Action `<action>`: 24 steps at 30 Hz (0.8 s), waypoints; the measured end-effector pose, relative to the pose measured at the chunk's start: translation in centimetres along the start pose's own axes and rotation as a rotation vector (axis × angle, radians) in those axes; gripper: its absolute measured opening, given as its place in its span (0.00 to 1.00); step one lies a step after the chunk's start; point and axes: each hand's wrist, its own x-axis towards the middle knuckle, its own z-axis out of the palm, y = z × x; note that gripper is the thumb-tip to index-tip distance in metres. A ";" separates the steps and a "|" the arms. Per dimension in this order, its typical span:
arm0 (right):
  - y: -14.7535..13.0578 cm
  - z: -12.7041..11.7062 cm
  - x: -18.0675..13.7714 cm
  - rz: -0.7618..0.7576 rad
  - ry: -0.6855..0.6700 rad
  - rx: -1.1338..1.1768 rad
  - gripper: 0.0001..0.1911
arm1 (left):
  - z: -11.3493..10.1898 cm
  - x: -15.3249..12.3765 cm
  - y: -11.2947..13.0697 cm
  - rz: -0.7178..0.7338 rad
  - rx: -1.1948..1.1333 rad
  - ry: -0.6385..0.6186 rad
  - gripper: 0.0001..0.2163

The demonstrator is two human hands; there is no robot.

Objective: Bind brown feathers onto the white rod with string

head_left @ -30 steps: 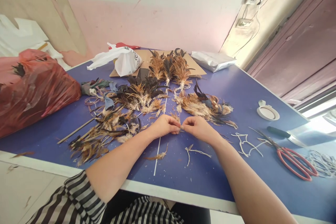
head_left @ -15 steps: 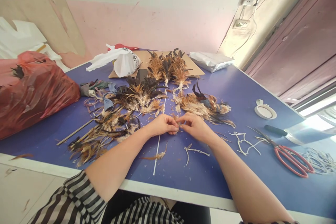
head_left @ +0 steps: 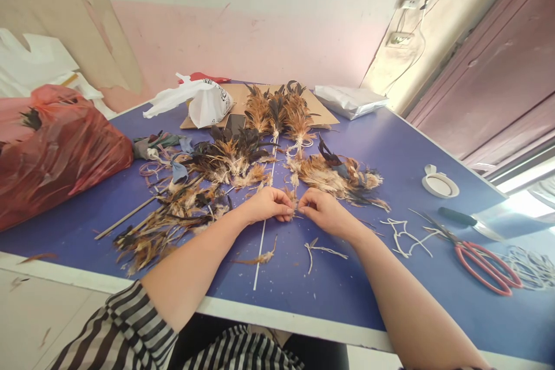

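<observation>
Near the middle of the table, my left hand (head_left: 274, 204) is closed in a pinch around a small brown feather (head_left: 291, 199). Just to its right, a narrow gap away, my right hand (head_left: 321, 210) has thumb and finger pressed together; what they hold, if anything, is too small to make out. Beyond both hands lie tan feathers (head_left: 323, 178) bunched with dark ones. Closer to me rest a loose brown feather (head_left: 262, 257) and a short white string (head_left: 323, 250). Tied feather bundles (head_left: 299, 118) lie at the back on cardboard.
Red-handled scissors (head_left: 488, 266), a green-handled knife (head_left: 457, 216), a tape roll (head_left: 440, 184) and white cord (head_left: 529, 266) lie at the right. Feather piles (head_left: 173, 214) and a red plastic bag (head_left: 60, 156) occupy the left. A silver package (head_left: 350, 101) is at the back.
My right hand has moved slightly right, away from my left hand, opening a small gap between the fingertips. My left hand has stayed almost in place.
</observation>
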 end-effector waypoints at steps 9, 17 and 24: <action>0.5 1.0 0.1 0.009 0.008 -0.042 0.04 | 0.0 0.0 0.0 0.016 0.003 -0.016 0.10; -0.1 0.3 -0.1 -0.007 -0.051 0.032 0.04 | -0.2 0.2 -0.2 -0.015 -0.025 0.044 0.09; -0.5 0.3 -0.2 0.056 -0.093 0.166 0.05 | 0.2 -0.1 0.3 -0.031 -0.010 0.078 0.07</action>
